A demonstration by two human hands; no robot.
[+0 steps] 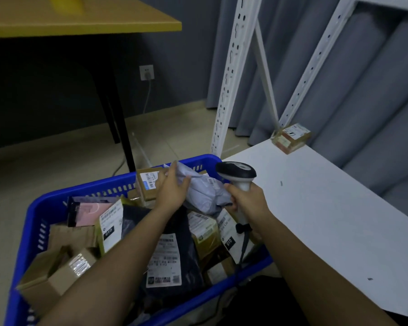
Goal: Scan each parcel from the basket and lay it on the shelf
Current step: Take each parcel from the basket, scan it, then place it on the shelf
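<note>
Head view — left hand [172, 187] grips grey parcel [204, 192] beside scanner [237, 175].

basket [118, 184] cut off below, parcel labels [164, 260] blurred unreadable

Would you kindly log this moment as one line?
left hand: holds grey parcel | right hand: grips scanner | shelf: one box

Parcel-sorting room: labelled parcels [165, 257], metal shelving [224, 90]
</note>
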